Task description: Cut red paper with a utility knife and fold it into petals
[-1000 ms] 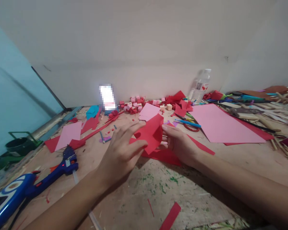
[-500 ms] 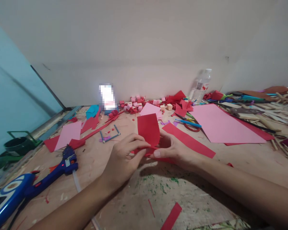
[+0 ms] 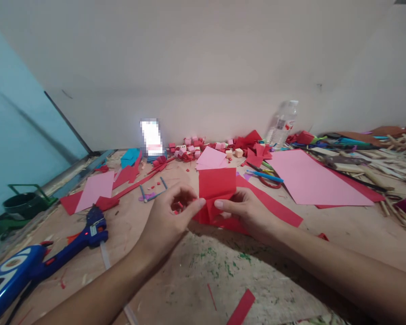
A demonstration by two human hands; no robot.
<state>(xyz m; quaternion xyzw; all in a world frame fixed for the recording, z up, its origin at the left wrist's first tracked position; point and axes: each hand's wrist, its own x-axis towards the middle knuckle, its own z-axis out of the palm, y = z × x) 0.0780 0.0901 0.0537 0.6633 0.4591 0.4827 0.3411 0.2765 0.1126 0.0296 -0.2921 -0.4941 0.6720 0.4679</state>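
Screen (image 3: 152, 137) pixelated, red strip (image 3: 242, 307) cut off below, right fingers (image 3: 229, 206) partly behind red paper (image 3: 217, 181)

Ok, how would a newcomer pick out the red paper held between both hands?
Start at the worktable and find its middle, where the left hand and right hand are close together. Between them is a red paper, its upper part standing up. Unlike the red strip lying to its right, it is creased and held.

At frame centre, the red sheet (image 3: 217, 182) is showing creased, matt paper. At lower left, the glue gun (image 3: 67, 253) is presenting smooth plastic; at upper right, the bottle (image 3: 281, 128) is displaying glossy plastic. Below centre, the worktop (image 3: 176, 289) is showing scuffed wood.
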